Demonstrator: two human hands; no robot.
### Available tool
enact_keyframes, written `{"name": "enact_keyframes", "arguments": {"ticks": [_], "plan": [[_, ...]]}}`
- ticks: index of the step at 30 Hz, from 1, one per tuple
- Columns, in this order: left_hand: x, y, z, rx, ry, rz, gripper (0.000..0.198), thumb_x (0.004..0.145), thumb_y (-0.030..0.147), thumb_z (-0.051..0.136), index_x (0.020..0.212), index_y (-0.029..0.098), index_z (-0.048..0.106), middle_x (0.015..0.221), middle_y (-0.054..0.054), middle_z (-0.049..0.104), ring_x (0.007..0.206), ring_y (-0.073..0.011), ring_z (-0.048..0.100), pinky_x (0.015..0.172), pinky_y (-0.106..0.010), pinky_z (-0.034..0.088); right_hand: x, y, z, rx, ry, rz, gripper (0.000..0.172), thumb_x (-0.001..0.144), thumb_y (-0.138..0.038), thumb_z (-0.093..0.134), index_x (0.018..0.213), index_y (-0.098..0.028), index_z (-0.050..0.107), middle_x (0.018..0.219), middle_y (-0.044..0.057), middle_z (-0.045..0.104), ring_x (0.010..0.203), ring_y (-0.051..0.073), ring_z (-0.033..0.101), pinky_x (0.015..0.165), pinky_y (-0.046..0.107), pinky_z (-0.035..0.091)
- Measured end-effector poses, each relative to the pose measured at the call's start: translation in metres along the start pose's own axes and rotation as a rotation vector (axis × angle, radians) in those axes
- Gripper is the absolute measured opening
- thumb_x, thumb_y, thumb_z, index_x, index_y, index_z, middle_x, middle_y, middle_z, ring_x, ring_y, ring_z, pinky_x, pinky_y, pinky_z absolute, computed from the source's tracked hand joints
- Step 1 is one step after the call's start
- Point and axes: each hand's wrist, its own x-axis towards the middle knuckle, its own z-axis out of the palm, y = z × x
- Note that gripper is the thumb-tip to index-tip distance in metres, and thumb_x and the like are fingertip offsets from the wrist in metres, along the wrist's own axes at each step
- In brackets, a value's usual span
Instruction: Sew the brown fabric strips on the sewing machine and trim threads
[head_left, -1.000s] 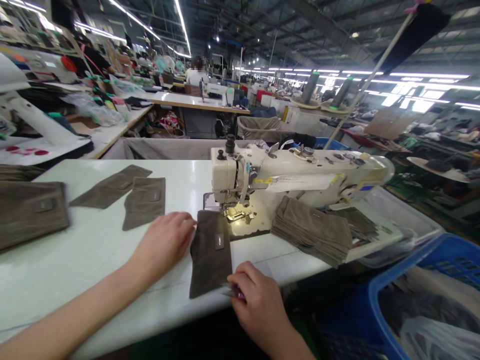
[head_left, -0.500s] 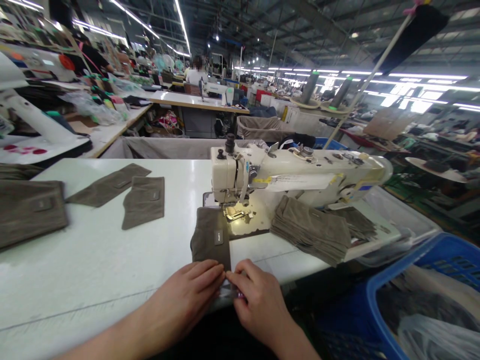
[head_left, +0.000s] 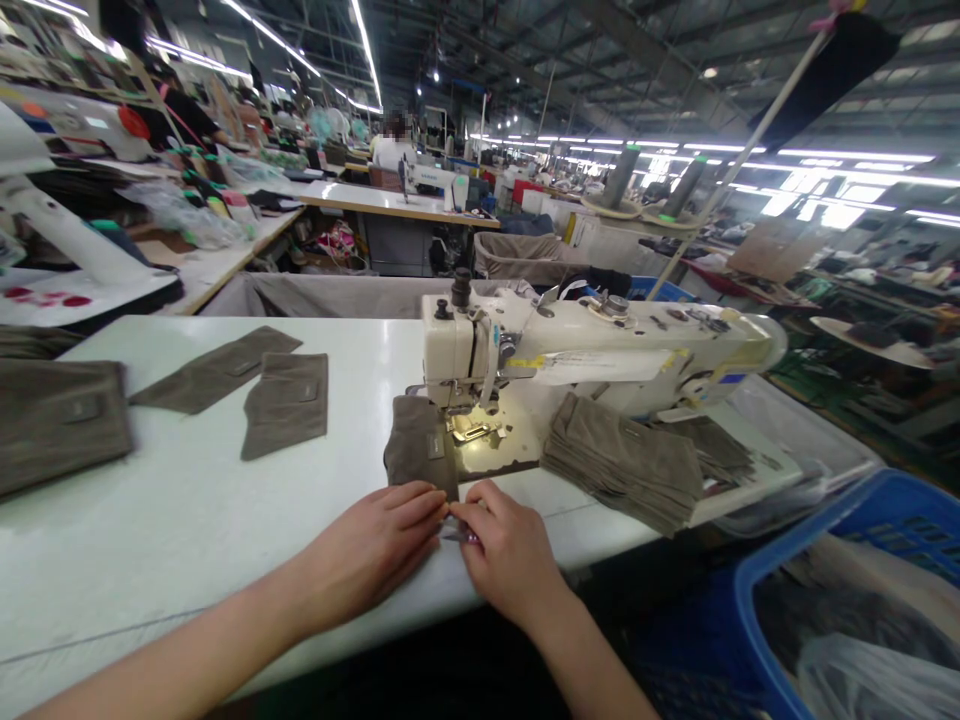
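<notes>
A brown fabric piece (head_left: 417, 452) with a small label lies on the white table (head_left: 187, 530), its far end beside the presser foot of the cream sewing machine (head_left: 570, 350). My left hand (head_left: 371, 550) lies flat over the near end of the piece, fingers stretched out and pressing it. My right hand (head_left: 504, 560) sits right beside it, fingers curled round a small pink-tipped tool (head_left: 459, 536) at the fabric's near corner. The fingertips of both hands almost touch.
A stack of brown cut pieces (head_left: 626, 465) lies right of the needle. Two single pieces (head_left: 285, 405) and a larger pile (head_left: 60, 425) lie on the table's left. A blue crate (head_left: 840, 590) stands at the lower right. Other workstations and a person are behind.
My left hand moved from the fabric's left edge to its near end beside my right hand. Both hands and the piece then slid forward toward the machine.
</notes>
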Motion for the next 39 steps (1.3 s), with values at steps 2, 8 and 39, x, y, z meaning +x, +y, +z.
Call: {"name": "enact_keyframes", "arguments": {"ticks": [2, 8, 39], "plan": [[0.002, -0.005, 0.000, -0.008, 0.012, 0.002, 0.029, 0.101, 0.020, 0.042, 0.103, 0.015, 0.071, 0.109, -0.012, 0.072, 0.103, -0.0259, 0.065, 0.089, -0.040, 0.059, 0.005, 0.002, 0.000, -0.007, -0.005, 0.001, 0.034, 0.081, -0.008, 0.057, 0.109, -0.023, 0.068, 0.104, 0.003, 0.063, 0.092, 0.017, 0.061, 0.073, 0.025, 0.048], [0.007, -0.019, -0.001, -0.075, 0.035, -0.014, 0.027, 0.100, 0.022, 0.045, 0.111, 0.016, 0.069, 0.110, -0.012, 0.071, 0.104, -0.0239, 0.065, 0.092, -0.037, 0.057, 0.018, 0.005, 0.002, -0.050, -0.007, 0.009, 0.032, 0.083, -0.010, 0.058, 0.110, -0.023, 0.069, 0.106, 0.003, 0.063, 0.091, 0.017, 0.062, 0.072, 0.025, 0.048], [0.032, -0.087, 0.004, -0.074, -0.004, -0.073, 0.033, 0.100, 0.020, 0.041, 0.120, 0.016, 0.067, 0.119, -0.013, 0.068, 0.111, -0.0238, 0.063, 0.099, -0.038, 0.053, 0.026, 0.013, -0.005, -0.103, 0.017, 0.092, 0.039, 0.084, -0.008, 0.054, 0.117, -0.024, 0.066, 0.108, 0.003, 0.063, 0.090, 0.017, 0.064, 0.074, 0.025, 0.049]]}}
